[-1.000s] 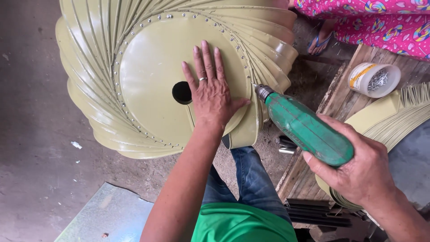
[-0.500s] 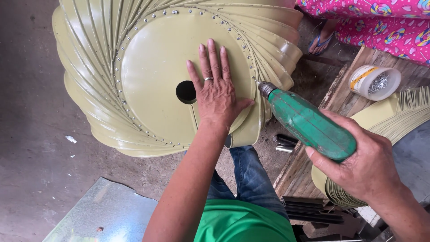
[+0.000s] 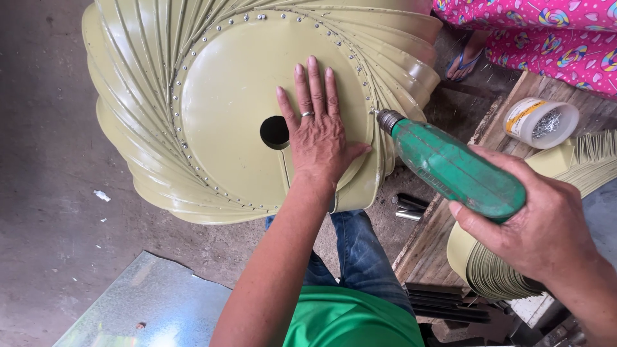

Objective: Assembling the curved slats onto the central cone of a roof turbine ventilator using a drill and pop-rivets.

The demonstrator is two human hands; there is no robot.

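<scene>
Drilling the olive fan disc
Left hand [image 3: 318, 138] lies flat, open on the disc [image 3: 225, 109]; right hand [image 3: 536, 225] grips the green drill [image 3: 450, 164].

Glossy olive painted-metal disc [image 3: 225, 128], smooth green plastic drill [image 3: 456, 168], rough wooden bench [image 3: 443, 238], matt concrete floor [image 3: 45, 160].
</scene>
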